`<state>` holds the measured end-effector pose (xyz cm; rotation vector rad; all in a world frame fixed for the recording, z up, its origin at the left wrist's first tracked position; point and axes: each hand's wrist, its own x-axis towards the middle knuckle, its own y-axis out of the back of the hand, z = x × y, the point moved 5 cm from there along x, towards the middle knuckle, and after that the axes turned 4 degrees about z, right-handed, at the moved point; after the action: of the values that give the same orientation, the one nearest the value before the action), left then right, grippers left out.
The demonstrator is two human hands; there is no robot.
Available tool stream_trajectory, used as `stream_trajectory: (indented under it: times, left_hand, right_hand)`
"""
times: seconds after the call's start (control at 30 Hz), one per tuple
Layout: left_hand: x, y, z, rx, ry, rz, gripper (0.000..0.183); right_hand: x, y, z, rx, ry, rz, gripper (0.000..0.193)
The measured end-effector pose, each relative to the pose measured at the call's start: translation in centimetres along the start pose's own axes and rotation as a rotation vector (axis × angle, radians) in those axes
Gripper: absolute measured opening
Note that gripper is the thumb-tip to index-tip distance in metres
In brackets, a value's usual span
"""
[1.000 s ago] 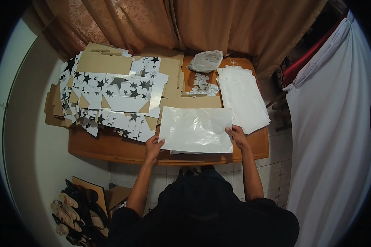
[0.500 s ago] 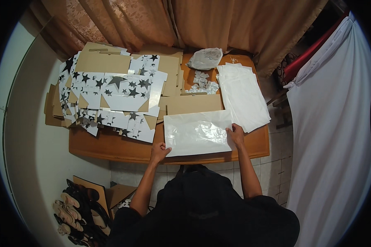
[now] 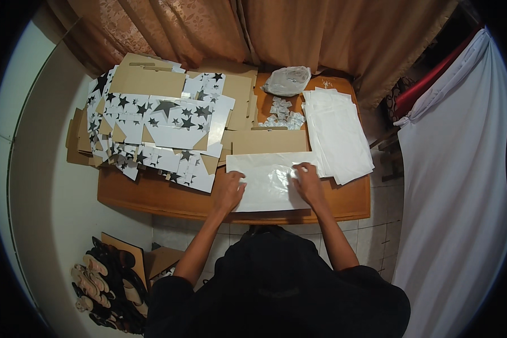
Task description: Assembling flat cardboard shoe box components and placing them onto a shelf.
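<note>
A white sheet with a glossy, wrinkled surface (image 3: pixel 265 194) lies flat at the table's front edge, its far edge over a piece of brown cardboard. My left hand (image 3: pixel 229 190) rests over its left side, fingers loosely bent with nothing visible gripped. On its right part lies my right hand (image 3: pixel 308 183), fingers bent and slightly apart near the shiny patch. A stack of white sheets (image 3: pixel 341 135) sits just beyond my right hand. The brown cardboard (image 3: pixel 269 142) extends past the sheet's far edge.
Flat cardboard pieces printed with black stars (image 3: pixel 169 121) pile up on the left of the wooden table (image 3: pixel 146 194). Small whitish packets (image 3: pixel 283 115) and a clear plastic bag (image 3: pixel 287 81) lie at the back. Shoes (image 3: pixel 107 287) crowd the floor at lower left; a white cloth (image 3: pixel 450 169) hangs right.
Both hands have let go of the sheet's side edges and moved inward onto its surface. The sheet stays in nearly the same place on the table.
</note>
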<state>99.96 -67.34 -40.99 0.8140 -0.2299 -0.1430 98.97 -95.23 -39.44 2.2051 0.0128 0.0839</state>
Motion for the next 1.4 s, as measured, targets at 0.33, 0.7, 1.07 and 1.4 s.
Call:
stream_trajectory:
  times: [0.33, 0.7, 1.07, 1.4]
  left_hand:
    - [0.2, -7.6, 0.1, 0.358, -0.289, -0.203, 0.063]
    - [-0.3, -11.3, -2.7, 0.439, -0.222, -0.427, 0.089]
    - [0.7, -14.6, -4.3, 0.508, -0.079, -0.684, 0.100]
    - [0.4, -15.9, -5.2, 0.522, -0.053, -0.668, 0.083]
  right_hand:
    - [-1.1, -7.9, 0.9, -0.332, 0.226, -0.001, 0.040]
    - [-1.2, -11.0, 2.6, -0.389, 0.173, -0.159, 0.043]
    - [-0.4, -15.4, 6.9, -0.286, -0.012, -0.451, 0.039]
    - [-0.8, -16.3, 7.2, -0.410, 0.010, -0.424, 0.035]
